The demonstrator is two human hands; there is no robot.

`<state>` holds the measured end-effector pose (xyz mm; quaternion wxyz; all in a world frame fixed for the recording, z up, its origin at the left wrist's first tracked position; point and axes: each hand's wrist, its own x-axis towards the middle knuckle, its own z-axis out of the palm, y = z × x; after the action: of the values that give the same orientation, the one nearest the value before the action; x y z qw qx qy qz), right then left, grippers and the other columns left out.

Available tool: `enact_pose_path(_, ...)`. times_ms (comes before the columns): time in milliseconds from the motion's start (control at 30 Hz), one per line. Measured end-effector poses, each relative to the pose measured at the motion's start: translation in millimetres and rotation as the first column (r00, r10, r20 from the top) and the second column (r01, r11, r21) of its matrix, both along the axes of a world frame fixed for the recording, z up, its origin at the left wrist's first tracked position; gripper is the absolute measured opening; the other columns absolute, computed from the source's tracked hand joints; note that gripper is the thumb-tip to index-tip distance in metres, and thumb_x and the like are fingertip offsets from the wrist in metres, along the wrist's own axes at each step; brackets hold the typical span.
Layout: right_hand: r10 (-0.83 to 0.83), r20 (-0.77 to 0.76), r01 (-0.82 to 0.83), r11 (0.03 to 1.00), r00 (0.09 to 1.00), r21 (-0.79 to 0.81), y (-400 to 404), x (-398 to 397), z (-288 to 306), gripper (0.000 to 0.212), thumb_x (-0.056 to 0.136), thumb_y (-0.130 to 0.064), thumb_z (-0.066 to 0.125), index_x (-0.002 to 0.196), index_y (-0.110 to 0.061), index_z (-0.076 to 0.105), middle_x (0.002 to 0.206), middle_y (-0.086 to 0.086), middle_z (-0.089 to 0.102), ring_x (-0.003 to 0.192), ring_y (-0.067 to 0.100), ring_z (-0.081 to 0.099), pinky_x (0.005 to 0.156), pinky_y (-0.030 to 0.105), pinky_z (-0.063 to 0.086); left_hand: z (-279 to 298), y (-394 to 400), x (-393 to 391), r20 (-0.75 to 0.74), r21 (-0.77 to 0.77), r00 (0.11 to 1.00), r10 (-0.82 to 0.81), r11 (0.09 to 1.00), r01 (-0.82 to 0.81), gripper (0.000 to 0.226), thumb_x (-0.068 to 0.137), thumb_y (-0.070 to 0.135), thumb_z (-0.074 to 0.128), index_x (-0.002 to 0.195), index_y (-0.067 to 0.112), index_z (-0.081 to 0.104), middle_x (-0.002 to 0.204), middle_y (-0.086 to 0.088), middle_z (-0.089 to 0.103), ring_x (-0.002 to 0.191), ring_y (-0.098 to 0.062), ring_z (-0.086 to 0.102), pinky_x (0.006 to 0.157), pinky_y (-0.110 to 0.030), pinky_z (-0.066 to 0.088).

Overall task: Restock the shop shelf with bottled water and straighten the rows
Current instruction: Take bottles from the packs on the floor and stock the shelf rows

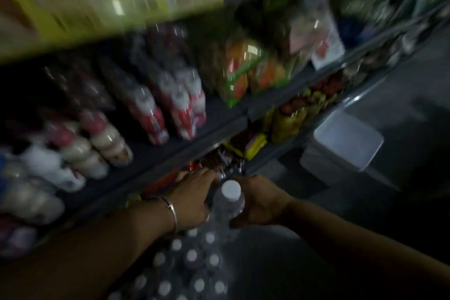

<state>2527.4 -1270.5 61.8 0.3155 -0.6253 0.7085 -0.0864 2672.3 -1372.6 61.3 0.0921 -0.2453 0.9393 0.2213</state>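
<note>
Landmark: the water bottle (229,202), clear with a white cap, upright, seen from above, low in the middle of a blurred, dim view.
Right hand (258,202): curled round the water bottle's right side, thumb below and fingers above it.
Left hand (194,200): fingers curled against the water bottle's left side, touching it; whether it also grips a second bottle behind cannot be told. One thin bangle (170,212) sits on its wrist.
Bottles held: one for certain.
Water pack (185,265): directly below the water bottle, a cluster of white caps; about a dozen show, the exact count lost in blur.
Shelf (194,134): dark edge running above and left of the water bottle.
Red-labelled bottles (170,109): on the shelf, well above the water bottle, in rows; roughly five can be made out at the front.
Pale bottles (97,148): on the shelf up-left of the water bottle, lying in rows; number unclear.
Snack packets (248,70): orange and green, above and slightly right of the water bottle.
White tub (348,141): one, on the floor up-right of the water bottle, well apart.
</note>
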Motion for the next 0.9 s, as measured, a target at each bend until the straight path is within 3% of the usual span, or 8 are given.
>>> enact_pose_path(200,0.095,-0.079,-0.109,0.974,0.992,-0.2,-13.3,13.7,242.2,0.06,0.067,-0.033,0.082,0.121,-0.022,0.059,0.115,-0.007,0.063,0.11,0.014,0.058,0.089,0.018,0.042,227.8,-5.8,23.9,-0.202,0.082,0.973,0.116,0.992,-0.101,0.038,0.081,0.024,0.056,0.118,0.013,0.05,0.103,0.005,0.057,0.097,-0.012,0.055,0.083,-0.027,0.044)
enact_pose_path(267,0.074,-0.072,-0.092,0.954,0.995,-0.285,-12.2,23.2,330.8,0.053,0.066,-0.027,0.084,0.115,-0.02,0.064,0.107,-0.01,0.063,0.098,0.006,0.058,0.081,0.011,0.04,309.3,-2.8,39.5,-0.277,0.062,0.955,0.107,0.994,-0.094,0.043,0.078,0.019,0.06,0.12,0.015,0.049,0.111,0.005,0.057,0.101,-0.012,0.055,0.087,-0.027,0.047)
enact_pose_path(333,0.076,-0.031,-0.082,0.935,0.997,-0.345,-12.1,35.4,414.7,0.036,0.066,-0.019,0.084,0.1,-0.018,0.069,0.091,-0.012,0.066,0.079,-0.003,0.058,0.071,0.008,0.043,384.2,0.0,59.5,-0.356,-0.014,0.931,0.076,0.996,-0.087,0.046,0.08,0.015,0.059,0.123,0.017,0.046,0.11,0.01,0.053,0.097,-0.007,0.053,0.08,-0.012,0.045)
enact_pose_path(400,0.106,-0.009,-0.1,0.903,0.994,-0.418,-14.8,46.5,487.0,0.024,0.065,-0.012,0.084,0.081,-0.021,0.068,0.076,-0.015,0.067,0.069,-0.001,0.062,0.069,0.015,0.05,450.2,-0.6,80.0,-0.393,-0.089,0.916,0.082,0.988,-0.126,0.043,0.083,0.008,0.058,0.124,0.012,0.046,0.104,0.006,0.054,0.087,-0.006,0.051,0.066,-0.001,0.038)
enact_pose_path(467,0.128,0.032,-0.095,0.863,0.991,-0.497,-17.1,58.2,548.1,0.022,0.064,-0.006,0.084,0.081,-0.011,0.07,0.079,-0.001,0.07,0.074,0.012,0.067,0.074,0.036,0.057,507.2,-1.4,100.1,-0.441,-0.082,0.89,0.116,0.982,-0.169,0.038,0.083,0.003,0.06,0.119,0.008,0.049,0.106,-0.002,0.061,0.087,-0.01,0.057,0.072,-0.008,0.043)
enact_pose_path(633,0.202,0.077,-0.113,0.779,0.976,-0.616,-29.7,88.1,667.8,0.015,0.071,-0.003,0.075,0.084,-0.005,0.069,0.078,0.002,0.07,0.071,0.013,0.067,0.066,0.025,0.053,612.0,-9.3,138.6,-0.581,0.038,0.784,0.217,0.97,-0.241,0.034,0.073,0.002,0.069,0.095,0.021,0.052,0.099,-0.01,0.067,0.093,-0.023,0.064,0.091,-0.04,0.051)
enact_pose_path(800,0.232,0.115,-0.076,0.676,0.966,-0.733,-76.7,109.2,741.1,0.019,0.071,-0.012,0.074,0.084,0.0,0.069,0.084,0.016,0.071,0.078,0.032,0.069,0.069,0.04,0.055,674.0,-31.3,160.8,-0.705,0.09,0.651,0.281,0.946,-0.311,0.034,0.077,-0.005,0.065,0.093,0.023,0.054,0.099,-0.006,0.067,0.099,-0.024,0.063,0.094,-0.04,0.05)
enact_pose_path(900,0.257,0.163,-0.047,0.653,0.952,-0.756,-109.2,125.6,769.8,0.009,0.073,-0.01,0.073,0.074,-0.001,0.069,0.068,0.01,0.07,0.06,0.022,0.067,0.052,0.025,0.053,692.2,-55.5,170.1,-0.764,0.128,0.564,0.315,0.93,-0.346,0.036,0.077,-0.012,0.063,0.091,0.02,0.052,0.091,-0.002,0.061,0.09,-0.019,0.059,0.089,-0.035,0.049)
